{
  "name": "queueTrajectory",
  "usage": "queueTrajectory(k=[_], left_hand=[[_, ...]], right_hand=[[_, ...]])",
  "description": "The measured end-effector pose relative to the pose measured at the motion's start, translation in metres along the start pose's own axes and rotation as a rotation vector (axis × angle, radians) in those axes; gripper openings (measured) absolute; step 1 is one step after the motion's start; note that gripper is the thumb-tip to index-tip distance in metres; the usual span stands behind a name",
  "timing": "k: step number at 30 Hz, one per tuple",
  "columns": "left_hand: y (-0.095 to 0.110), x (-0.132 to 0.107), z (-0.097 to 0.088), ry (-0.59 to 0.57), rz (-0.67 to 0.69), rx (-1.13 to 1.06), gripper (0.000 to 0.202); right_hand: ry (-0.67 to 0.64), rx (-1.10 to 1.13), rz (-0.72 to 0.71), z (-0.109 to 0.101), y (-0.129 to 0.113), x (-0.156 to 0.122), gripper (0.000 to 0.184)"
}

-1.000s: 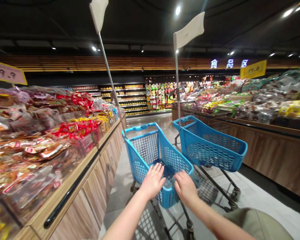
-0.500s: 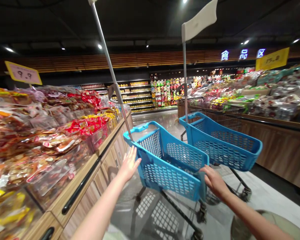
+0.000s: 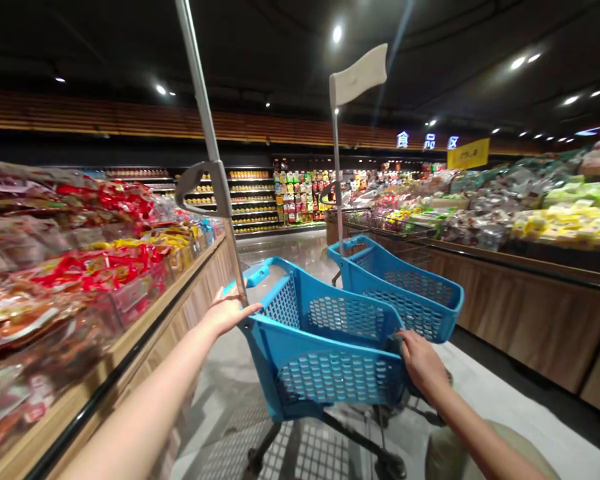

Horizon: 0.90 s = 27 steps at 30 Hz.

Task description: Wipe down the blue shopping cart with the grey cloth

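A blue plastic shopping cart (image 3: 330,360) stands right in front of me in a store aisle, its basket empty. My left hand (image 3: 227,310) rests on the cart's left rim beside a tall metal pole (image 3: 215,180), fingers curled around the edge. My right hand (image 3: 420,360) grips the cart's right rear corner. A second blue cart (image 3: 405,293) stands just beyond to the right, carrying a pole with a white flag (image 3: 357,73).
A wooden display counter (image 3: 130,347) piled with packaged snacks runs along the left. Another wooden counter (image 3: 530,307) with bagged goods lines the right. Stocked shelves (image 3: 280,200) close the far end of the aisle. The grey floor (image 3: 480,393) stretches between the counters.
My left hand has moved from the air onto the cart's left rim. The cart has swung closer and now faces squarely away. My right hand stays on its right corner.
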State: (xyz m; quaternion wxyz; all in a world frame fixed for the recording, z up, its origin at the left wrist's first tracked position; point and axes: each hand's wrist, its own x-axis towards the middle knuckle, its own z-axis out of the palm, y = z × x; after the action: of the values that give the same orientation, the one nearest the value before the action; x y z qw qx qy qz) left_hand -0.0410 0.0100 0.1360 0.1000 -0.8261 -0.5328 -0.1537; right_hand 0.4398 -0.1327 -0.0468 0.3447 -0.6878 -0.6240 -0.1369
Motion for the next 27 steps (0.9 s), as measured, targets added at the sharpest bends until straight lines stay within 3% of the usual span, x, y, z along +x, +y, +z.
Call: queueTrajectory(k=[5,10,12,14,20,22,24,27], left_hand=[[0.000,-0.008,-0.007,-0.066,0.015,0.024,0.081],[0.013,-0.029,-0.032,-0.122,0.139,0.080,0.082],[0.019,-0.034,-0.036,-0.126,0.205,0.122,0.083],[0.025,-0.036,-0.035,-0.096,0.232,0.161,0.081],[0.038,-0.036,-0.023,-0.021,0.162,0.163,0.071],[0.038,-0.038,-0.023,-0.025,0.140,0.171,0.069],[0.037,-0.042,-0.025,-0.027,0.108,0.186,0.068],[0.037,-0.051,-0.032,-0.034,0.065,0.189,0.068]], right_hand=[[0.128,-0.142,0.051,-0.004,-0.029,-0.009,0.033],[0.053,-0.110,0.111,-0.009,-0.031,0.015,0.032],[0.031,-0.059,0.081,-0.004,-0.048,0.023,0.029],[0.033,0.023,0.031,0.006,-0.084,0.028,0.029],[0.011,0.304,-0.161,0.034,-0.246,0.044,0.028],[0.005,0.323,-0.235,0.038,-0.274,0.049,0.030],[-0.031,0.285,-0.285,0.039,-0.275,0.051,0.032],[-0.102,0.169,-0.296,0.039,-0.237,0.051,0.034]])
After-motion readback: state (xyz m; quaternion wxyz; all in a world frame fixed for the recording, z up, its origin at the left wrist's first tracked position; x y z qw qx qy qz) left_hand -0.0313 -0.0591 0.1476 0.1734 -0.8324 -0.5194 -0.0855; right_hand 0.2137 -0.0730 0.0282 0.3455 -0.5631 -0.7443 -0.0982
